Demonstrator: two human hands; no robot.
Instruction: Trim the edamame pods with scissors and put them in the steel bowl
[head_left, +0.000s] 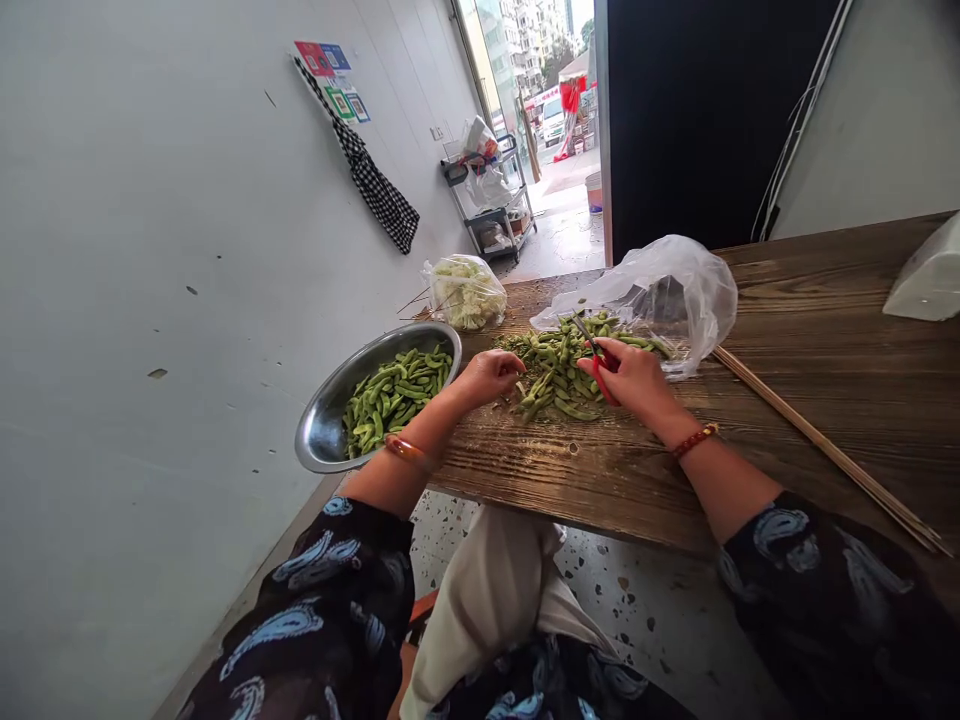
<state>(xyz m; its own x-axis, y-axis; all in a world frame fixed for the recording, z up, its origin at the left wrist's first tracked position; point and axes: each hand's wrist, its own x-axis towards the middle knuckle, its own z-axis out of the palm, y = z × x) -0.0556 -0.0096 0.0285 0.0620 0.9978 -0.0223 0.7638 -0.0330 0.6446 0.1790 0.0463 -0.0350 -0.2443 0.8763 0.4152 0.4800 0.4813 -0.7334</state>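
Observation:
My right hand [636, 378] is closed around a pair of scissors [604, 378] with red handles, the blades pointing up and to the left over a pile of green soybean pods [559, 372]. At the left edge of that pile is my left hand [489, 378], its fingers pinched together; whatever lies between them is hidden or too small to name. Beside my left forearm stands a steel bowl [319, 436] holding many loose green pods [390, 395]. Small trimmings are scattered on the wooden table around the pile.
A clear plastic bag [686, 290] lies open behind the pods, and a bagged cauliflower [469, 292] sits behind the bowl. Thin wooden sticks [825, 440] lie across the table [840, 350] at right. A white wall [187, 250] rises at left; a cart [491, 205] stands by the doorway.

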